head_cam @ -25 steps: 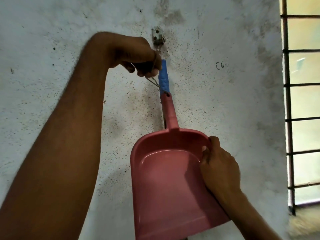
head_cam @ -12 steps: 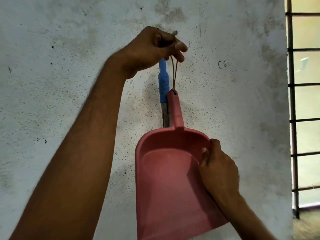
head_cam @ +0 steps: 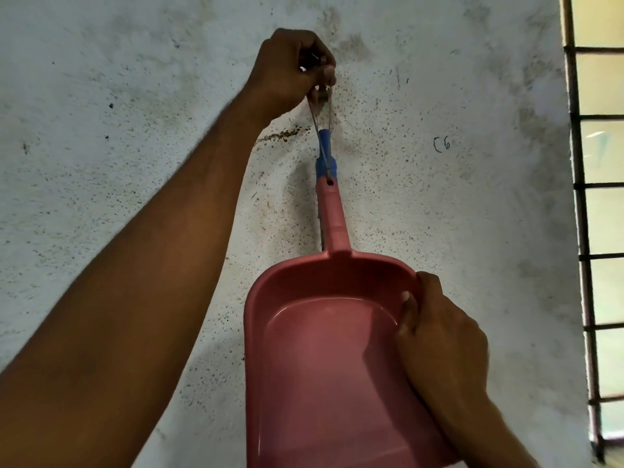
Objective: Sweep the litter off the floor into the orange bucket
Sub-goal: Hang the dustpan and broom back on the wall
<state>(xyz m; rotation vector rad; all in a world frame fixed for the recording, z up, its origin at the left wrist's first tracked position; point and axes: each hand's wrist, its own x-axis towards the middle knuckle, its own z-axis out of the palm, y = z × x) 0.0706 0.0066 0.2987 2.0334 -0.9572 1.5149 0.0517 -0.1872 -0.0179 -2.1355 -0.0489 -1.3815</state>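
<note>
Against the speckled wall [head_cam: 135, 96] hung a pink dustpan [head_cam: 320, 366], with a blue handle [head_cam: 325, 163] behind its stem. The right hand [head_cam: 439, 339] gripped the pan's right rim, thumb inside. The left hand [head_cam: 290, 69], raised above, pinched the string loop [head_cam: 319, 130] in curled fingers that hid the hook. The step looked like unhooking: best to lift the pan's weight with the right, slacken the string, then slip the loop clear. Bucket and litter were out of view.
</note>
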